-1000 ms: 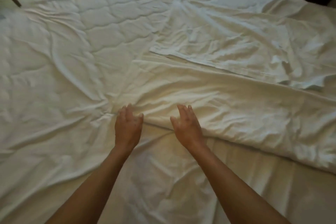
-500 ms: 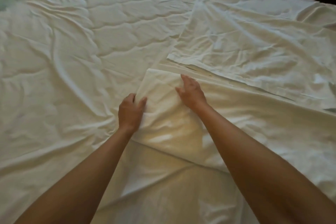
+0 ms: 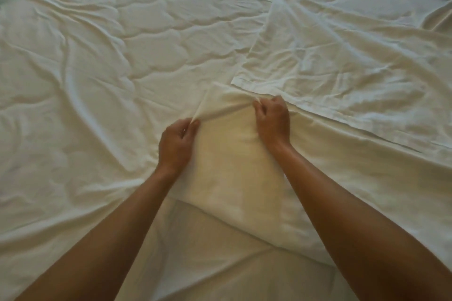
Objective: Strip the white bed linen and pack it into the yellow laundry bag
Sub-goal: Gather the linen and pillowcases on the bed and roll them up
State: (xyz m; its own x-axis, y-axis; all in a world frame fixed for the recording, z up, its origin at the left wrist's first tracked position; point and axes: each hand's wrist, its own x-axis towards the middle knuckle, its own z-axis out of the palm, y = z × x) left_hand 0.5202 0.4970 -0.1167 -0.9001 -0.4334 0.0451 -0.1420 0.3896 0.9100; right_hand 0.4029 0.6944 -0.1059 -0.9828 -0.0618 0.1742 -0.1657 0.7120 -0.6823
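The folded sheet (image 3: 227, 166) lay on the bed (image 3: 97, 80), near its front edge, with a second flat sheet (image 3: 342, 68) spread toward the far right corner. The left hand (image 3: 176, 144) pinched the fold's far left corner, and the right hand (image 3: 273, 120), fingers curled, gripped bunched cloth at the fold's far edge, both arms stretched forward.

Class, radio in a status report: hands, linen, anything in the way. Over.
Left hand pinching the folded sheet at its left edge. Right hand gripping its far edge. Flat pillowcase lies just beyond the fold. Yellow laundry bag not clearly in view.
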